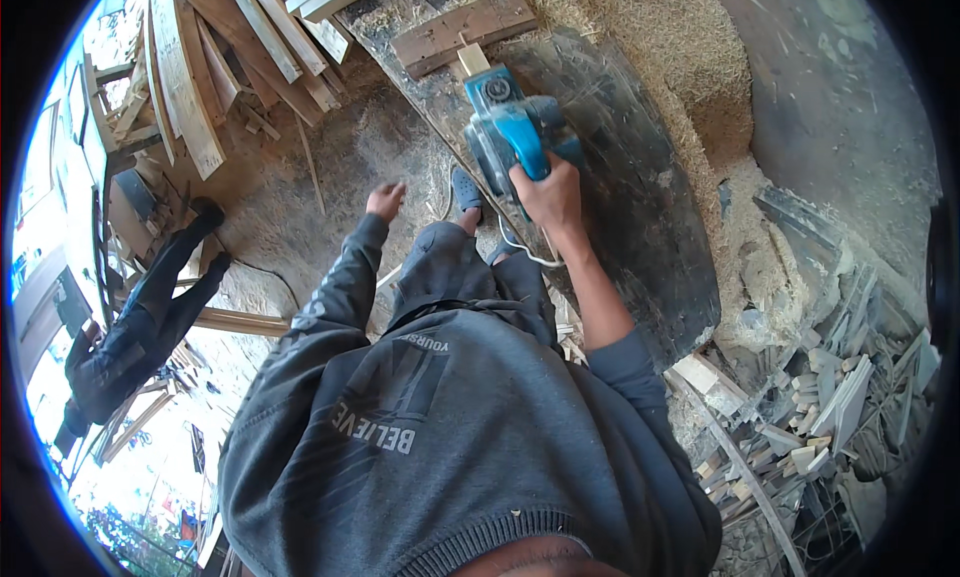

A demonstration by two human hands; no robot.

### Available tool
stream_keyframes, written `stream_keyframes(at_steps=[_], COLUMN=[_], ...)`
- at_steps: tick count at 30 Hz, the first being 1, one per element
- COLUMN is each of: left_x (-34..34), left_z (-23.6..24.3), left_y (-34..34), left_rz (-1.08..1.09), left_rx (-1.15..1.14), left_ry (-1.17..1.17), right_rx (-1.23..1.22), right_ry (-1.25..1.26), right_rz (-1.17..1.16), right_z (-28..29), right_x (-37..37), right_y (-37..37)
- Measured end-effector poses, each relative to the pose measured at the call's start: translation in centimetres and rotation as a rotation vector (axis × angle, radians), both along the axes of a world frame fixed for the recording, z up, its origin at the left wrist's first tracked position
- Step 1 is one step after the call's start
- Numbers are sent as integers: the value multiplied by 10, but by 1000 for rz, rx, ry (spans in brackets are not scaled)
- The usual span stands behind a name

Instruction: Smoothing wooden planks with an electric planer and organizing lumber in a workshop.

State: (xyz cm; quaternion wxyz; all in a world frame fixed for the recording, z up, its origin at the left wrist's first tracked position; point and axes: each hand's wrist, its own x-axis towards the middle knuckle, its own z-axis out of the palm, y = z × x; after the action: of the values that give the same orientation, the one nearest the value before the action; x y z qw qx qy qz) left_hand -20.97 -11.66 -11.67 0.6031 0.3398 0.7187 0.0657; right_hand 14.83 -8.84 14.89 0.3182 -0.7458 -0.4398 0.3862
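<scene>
On the dark workbench (650, 227), my right hand (550, 197) is wrapped round the blue handle of an electric hand planer (505, 117). A pale strip of wood (471, 61) shows past the planer's far end, pointing at a brown board (465, 32) that lies across the bench. How much of the strip lies under the tool is hidden. From near the planer's back, a white cord (540, 261) loops down over the bench edge. My left hand (386, 201) hangs in the air left of the bench, its fingers loosely curled, with nothing visible in them.
Wood shavings (690, 57) are heaped along the bench's far right side. Long planks (185, 77) lean at the upper left. Offcuts (800, 417) are piled at the lower right. Another person (130, 327) stands at the left. My sandalled foot (466, 190) is beside the bench.
</scene>
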Motion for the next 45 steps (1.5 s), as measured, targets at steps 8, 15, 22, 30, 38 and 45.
stream_keyframes(at_steps=[8,15,22,30,38,45], left_x=[-97,-55,147,296,264,279], left_z=[6,11,80,117,98,131], left_y=[-81,-31,49,7,-41,-6], left_rz=[380,242,306,-56,-100,-30], left_rx=[-325,-162,451,683,642,538], left_ry=[140,25,-271,212,397,544], right_rx=[-78,104,27,-212,-167,33], right_ry=[-17,-60,92,-1,-120,-50], right_rz=[106,102,-36,-384,-423,-220], right_z=[-4,-16,14,4,-8,-12], right_x=[-26,-24,78,181,179,124], right_y=[129,143,-79,-338,-434,-398])
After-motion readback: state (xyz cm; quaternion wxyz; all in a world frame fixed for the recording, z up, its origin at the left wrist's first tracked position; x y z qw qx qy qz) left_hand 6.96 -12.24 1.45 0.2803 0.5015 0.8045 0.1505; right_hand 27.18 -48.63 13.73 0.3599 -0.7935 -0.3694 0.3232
